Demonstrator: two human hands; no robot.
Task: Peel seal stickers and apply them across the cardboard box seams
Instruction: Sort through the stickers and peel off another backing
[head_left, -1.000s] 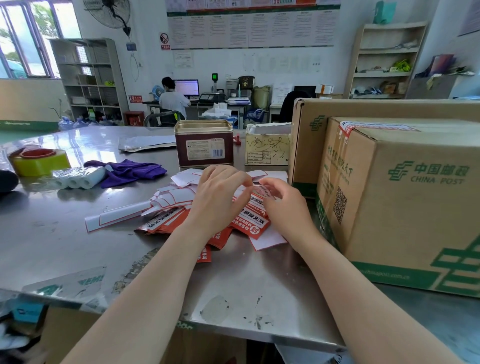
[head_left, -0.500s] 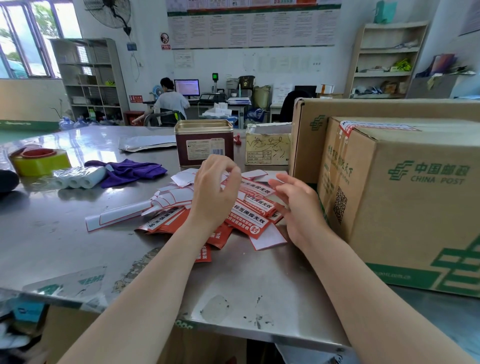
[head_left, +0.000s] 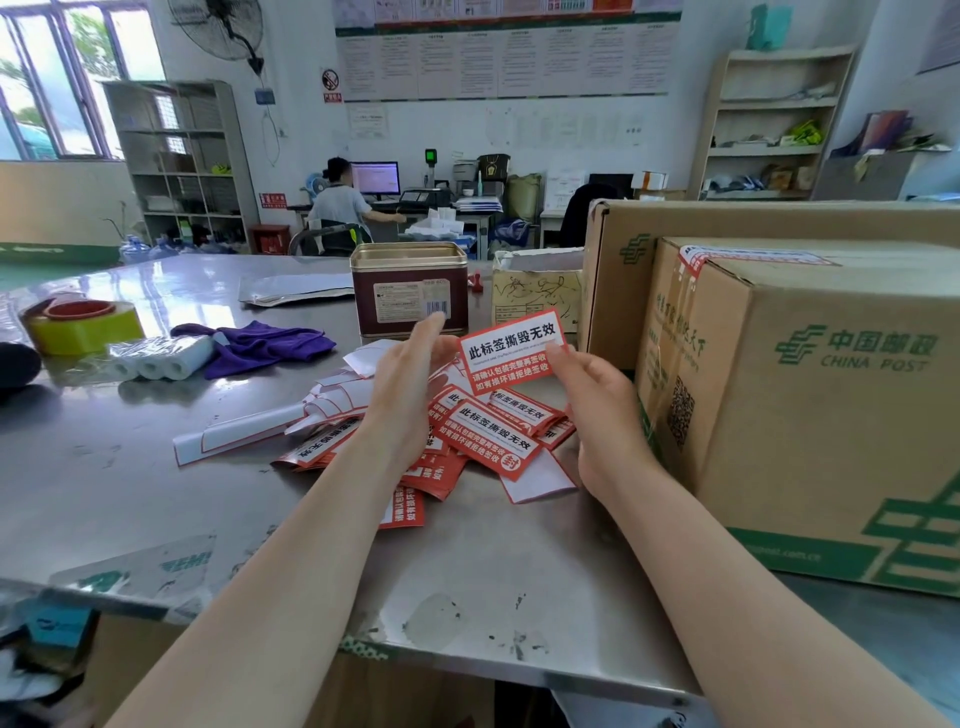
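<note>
My right hand (head_left: 597, 410) pinches the right end of a red and white seal sticker (head_left: 511, 351), held up above the table. My left hand (head_left: 410, 384) is at the sticker's left end with its fingers straight; how they touch it is hidden. Below lies a pile of red seal stickers (head_left: 488, 436) with white peeled backings (head_left: 332, 402) to its left. The near cardboard box (head_left: 810, 395), printed CHINA POST, stands at the right with a seal sticker (head_left: 696, 257) over its top corner seam.
A second cardboard box (head_left: 618, 270) stands behind the first. A brown tin (head_left: 410, 291), a small yellowish box (head_left: 535, 299), a purple cloth (head_left: 260, 345), plastic rolls (head_left: 156, 358) and a yellow tape roll (head_left: 83, 325) sit on the steel table (head_left: 130, 493). A person sits at a far desk.
Both hands rose from the sticker pile. A single seal sticker now comes up between them, its printed face toward me.
</note>
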